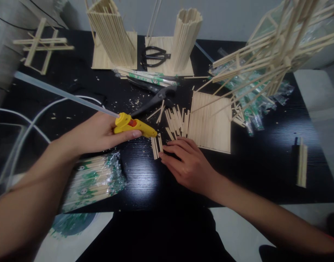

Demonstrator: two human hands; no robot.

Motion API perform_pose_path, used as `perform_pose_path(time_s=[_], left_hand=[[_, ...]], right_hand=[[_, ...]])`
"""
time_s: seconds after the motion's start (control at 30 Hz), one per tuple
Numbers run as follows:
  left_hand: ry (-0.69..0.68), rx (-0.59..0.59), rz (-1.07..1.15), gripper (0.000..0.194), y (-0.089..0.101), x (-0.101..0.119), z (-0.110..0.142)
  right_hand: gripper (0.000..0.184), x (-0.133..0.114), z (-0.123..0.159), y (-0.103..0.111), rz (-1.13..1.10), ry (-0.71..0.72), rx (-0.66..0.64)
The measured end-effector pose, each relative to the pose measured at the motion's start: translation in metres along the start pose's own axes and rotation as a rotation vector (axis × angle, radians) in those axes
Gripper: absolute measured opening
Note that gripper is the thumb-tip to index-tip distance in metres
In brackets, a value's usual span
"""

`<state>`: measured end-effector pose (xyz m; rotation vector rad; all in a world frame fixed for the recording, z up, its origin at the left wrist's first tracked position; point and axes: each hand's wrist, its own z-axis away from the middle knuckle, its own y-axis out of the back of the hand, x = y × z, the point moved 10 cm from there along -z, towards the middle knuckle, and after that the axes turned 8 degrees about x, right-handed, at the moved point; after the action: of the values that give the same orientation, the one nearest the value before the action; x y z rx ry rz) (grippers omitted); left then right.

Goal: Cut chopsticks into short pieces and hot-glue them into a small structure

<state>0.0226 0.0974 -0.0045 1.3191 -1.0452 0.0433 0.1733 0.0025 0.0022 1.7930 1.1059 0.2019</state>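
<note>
Where glue gun [135,127] points — right hand [192,163] touches sticks [155,148].

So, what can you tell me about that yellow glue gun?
The yellow glue gun looks plastic, with a red patch on its side. A long, translucent glue stick juts from its rear toward the upper left. The left hand grips it, hiding its handle. Its dark tip points right and slightly down, close to short wooden sticks; whether it touches them is unclear.
</note>
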Motion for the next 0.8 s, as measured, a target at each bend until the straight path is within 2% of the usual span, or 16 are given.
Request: perform_pose_path(time_s=[0.17, 0.27, 0.43, 0.53, 0.7, 0.8], left_hand=[[0.106, -0.124, 0.035, 0.039, -0.013, -0.011, 0.007], [0.128, -0.088, 0.008, 0.04, -0.009, -0.015, 0.007], [0.035, 0.038, -0.014, 0.037, 0.004, -0.004, -0.001], [0.055, 0.018, -0.031, 0.04, 0.002, -0.005, 0.0], [0.131, -0.111, -0.038, 0.046, -0.01, -0.013, 0.006], [0.103, -0.053, -0.08, 0.046, -0.003, -0.011, 0.004]], right_hand=[[0.014, 0.0, 0.0, 0.0, -0.006, 0.001, 0.0], [0.015, 0.0, 0.001, -0.001, -0.003, -0.002, -0.006], [0.015, 0.001, 0.002, -0.002, -0.007, 0.0, -0.006], [0.015, 0.001, 0.002, -0.003, -0.01, -0.003, -0.015], [0.015, 0.0, 0.002, -0.001, -0.005, -0.001, -0.002], [0.016, 0.0, 0.002, -0.002, -0.006, -0.006, -0.011]])
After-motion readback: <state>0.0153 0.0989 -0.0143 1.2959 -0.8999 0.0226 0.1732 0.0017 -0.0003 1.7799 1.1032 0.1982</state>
